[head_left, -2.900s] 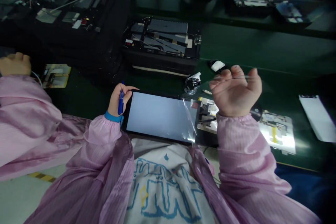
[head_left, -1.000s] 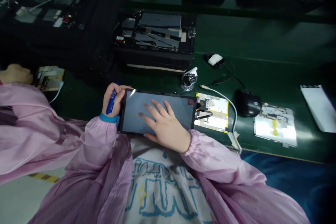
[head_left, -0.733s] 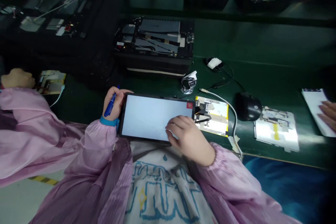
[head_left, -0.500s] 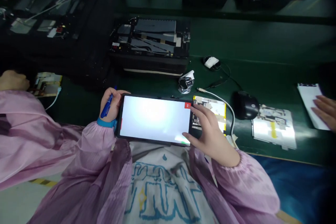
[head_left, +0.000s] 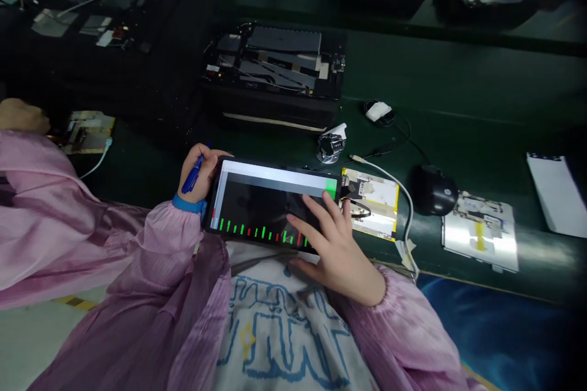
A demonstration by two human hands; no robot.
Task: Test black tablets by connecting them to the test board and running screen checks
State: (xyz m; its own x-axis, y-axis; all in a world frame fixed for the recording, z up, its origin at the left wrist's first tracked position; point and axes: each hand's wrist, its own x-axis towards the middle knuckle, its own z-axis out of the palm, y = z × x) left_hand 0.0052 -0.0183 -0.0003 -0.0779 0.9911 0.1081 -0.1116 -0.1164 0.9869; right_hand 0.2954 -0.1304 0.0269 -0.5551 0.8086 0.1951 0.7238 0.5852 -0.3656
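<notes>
My left hand [head_left: 198, 174] grips the left end of a tablet [head_left: 257, 201], with a blue pen [head_left: 192, 175] also tucked in its fingers. The tablet's screen is mostly dark, with a pale band at the top, a green square at the upper right and short green and red bars along the bottom. Over the screen's right half lies my right hand [head_left: 328, 244], fingers spread; whether the fingertips touch the glass I cannot tell. Just right of the tablet sits an opened board assembly with yellow edges [head_left: 383, 195], partly hidden by the tablet and my hand.
Behind the tablet are a black box with electronic parts [head_left: 275, 104] and a small chrome tape dispenser-like object [head_left: 331, 145]. A white cable [head_left: 403, 195], a black mouse [head_left: 433, 189], a metal panel [head_left: 479, 232] and white paper [head_left: 557, 189] lie rightward. A co-worker's hand [head_left: 22, 116] is at the left.
The screen has turned from bright white to mostly dark with coloured bars. My right hand has moved left over the screen. Another person's hand has left the white paper at the right.
</notes>
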